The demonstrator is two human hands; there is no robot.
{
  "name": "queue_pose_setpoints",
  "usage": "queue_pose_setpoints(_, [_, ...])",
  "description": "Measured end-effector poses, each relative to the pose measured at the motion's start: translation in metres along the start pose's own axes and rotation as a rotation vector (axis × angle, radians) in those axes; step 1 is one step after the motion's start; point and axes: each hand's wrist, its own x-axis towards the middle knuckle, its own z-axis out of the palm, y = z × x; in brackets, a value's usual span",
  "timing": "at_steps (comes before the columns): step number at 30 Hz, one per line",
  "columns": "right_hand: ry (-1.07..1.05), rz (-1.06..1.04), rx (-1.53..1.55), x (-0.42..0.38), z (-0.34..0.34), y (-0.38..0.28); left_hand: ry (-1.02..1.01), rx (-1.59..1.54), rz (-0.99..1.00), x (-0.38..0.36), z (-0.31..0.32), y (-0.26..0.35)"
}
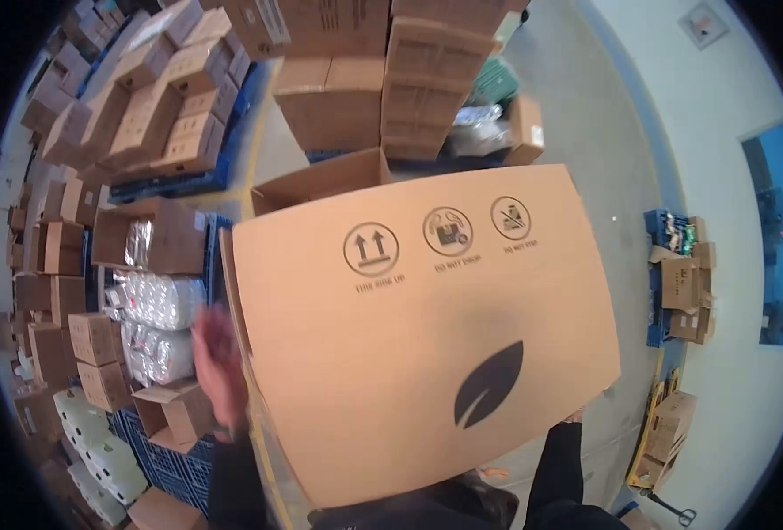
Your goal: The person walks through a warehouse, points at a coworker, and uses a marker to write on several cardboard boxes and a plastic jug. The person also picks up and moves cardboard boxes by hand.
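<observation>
The hands are apart, one at either side of a large cardboard box. The left hand, blurred, stands beside the box's left edge with fingers extended, closed around nothing; whether it touches cannot be told. The right hand is at the lower right edge, mostly hidden, so its grip cannot be made out. The box sits tilted in front of the body, between dark sleeves, its face printed with handling symbols and a dark leaf. Just beyond its top edge is an open carton. To the left, clear-wrapped packs lie near a small open box; at the right, a yellow pallet jack carries cartons.
</observation>
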Motion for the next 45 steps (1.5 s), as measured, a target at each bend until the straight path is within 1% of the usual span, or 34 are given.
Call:
queue_pose_setpoints(1, [0.015, -0.033, 0.035, -0.005, 0.004, -0.013, -0.155, 0.058, 0.148, 0.016, 0.040, 0.049])
queue_pose_setpoints(2, [0.026, -0.066, 0.068, -0.008, 0.009, -0.026, -0.313, 0.072, 0.208, 0.035, 0.056, 0.072])
queue_pose_setpoints(3, [0.036, -0.098, 0.095, -0.008, 0.011, -0.040, -0.370, 0.105, 0.309, 0.031, 0.089, 0.103])
queue_pose_setpoints(4, [0.054, -0.123, 0.121, -0.013, 0.011, -0.053, -0.383, 0.084, 0.332, 0.036, 0.093, 0.119])
queue_pose_setpoints(6, [0.091, -0.190, 0.207, -0.014, 0.024, -0.069, -0.535, 0.074, 0.347, 0.057, 0.099, 0.154])
queue_pose_setpoints(7, [0.117, -0.216, 0.252, -0.018, 0.031, -0.072, -0.623, 0.230, 0.442, 0.064, 0.097, 0.174])
queue_pose_setpoints(8, [0.147, -0.231, 0.289, -0.025, 0.031, -0.075, -0.646, 0.225, 0.466, 0.059, 0.101, 0.194])
queue_pose_setpoints(10, [0.212, -0.243, 0.349, -0.047, 0.030, -0.077, -0.610, 0.491, 0.649, 0.049, 0.107, 0.224])
queue_pose_setpoints(11, [0.233, -0.251, 0.375, -0.053, 0.030, -0.082, -0.600, 0.404, 0.622, 0.047, 0.116, 0.234])
queue_pose_setpoints(13, [0.286, -0.255, 0.411, -0.068, 0.023, -0.091, -0.614, 0.335, 0.629, 0.031, 0.144, 0.250])
queue_pose_setpoints(15, [0.650, -0.478, 0.151, -0.101, 0.024, -0.137, -0.615, 0.259, 0.623, 0.010, 0.165, 0.260])
queue_pose_setpoints(17, [0.497, -0.756, 0.117, -0.145, 0.057, -0.180, -0.876, 0.291, 0.634, -0.009, 0.183, 0.274])
queue_pose_setpoints(18, [0.511, -0.756, 0.136, -0.165, 0.084, -0.193, -0.891, 0.301, 0.650, -0.016, 0.190, 0.276])
queue_pose_setpoints(20, [-0.095, -0.904, 0.262, -0.206, 0.142, -0.202, -0.870, 0.350, 0.742, -0.027, 0.200, 0.276])
queue_pose_setpoints(22, [-0.320, -0.719, 0.158, -0.242, 0.185, -0.183, -0.909, 0.380, 0.689, -0.037, 0.202, 0.278])
queue_pose_setpoints(24, [-0.532, -0.771, -0.125, -0.261, 0.213, -0.163, -0.913, 0.375, 0.688, -0.040, 0.202, 0.276])
queue_pose_setpoints(25, [-0.649, -0.877, -0.242, -0.267, 0.223, -0.165, -0.911, 0.383, 0.680, -0.040, 0.202, 0.273])
queue_pose_setpoints(26, [-0.767, -0.977, -0.360, -0.273, 0.237, -0.172, -0.883, 0.300, 0.689, -0.039, 0.200, 0.268])
queue_pose_setpoints(27, [-0.770, -0.956, -0.352, -0.279, 0.245, -0.165, -0.854, 0.221, 0.695, -0.038, 0.197, 0.263])
queue_pose_setpoints(28, [-0.771, -0.848, -0.268, -0.284, 0.250, -0.157, -0.848, 0.236, 0.677, -0.039, 0.194, 0.259])
queue_pose_setpoints(29, [-0.770, -0.747, -0.189, -0.286, 0.254, -0.153, -0.857, 0.185, 0.621, -0.038, 0.191, 0.259])
queue_pose_setpoints(30, [-0.780, -0.735, -0.190, -0.284, 0.255, -0.154, -0.863, 0.131, 0.567, -0.038, 0.189, 0.259])
queue_pose_setpoints(31, [-0.794, -0.798, -0.289, -0.281, 0.258, -0.156, -0.895, 0.107, 0.561, -0.038, 0.186, 0.258])
queue_pose_setpoints(32, [-0.810, -0.869, -0.388, -0.279, 0.260, -0.157, -0.880, 0.102, 0.557, -0.036, 0.185, 0.257])
queue_pose_setpoints(33, [-0.857, -0.815, -0.380, -0.279, 0.261, -0.154, -0.882, 0.093, 0.542, -0.033, 0.183, 0.256])
queue_pose_setpoints(34, [-0.872, -0.810, -0.383, -0.279, 0.262, -0.154, -0.884, 0.087, 0.525, -0.031, 0.181, 0.255])
queue_pose_setpoints(36, [-0.900, -0.933, -0.447, -0.278, 0.269, -0.154, -0.869, 0.076, 0.546, -0.030, 0.178, 0.257])
queue_pose_setpoints(40, [-0.866, -0.967, -0.510, -0.280, 0.271, -0.159, -0.856, 0.065, 0.573, -0.037, 0.173, 0.258])
queue_pose_setpoints(42, [-0.998, -0.903, -0.600, -0.275, 0.263, -0.161, -0.868, 0.067, 0.577, -0.036, 0.173, 0.258])
queue_pose_setpoints(43, [-0.999, -0.903, -0.604, -0.275, 0.265, -0.161, -0.884, 0.071, 0.582, -0.037, 0.174, 0.258])
queue_pose_setpoints(45, [-0.911, -0.952, -0.561, -0.281, 0.272, -0.164, -0.886, 0.050, 0.542, -0.043, 0.176, 0.258])
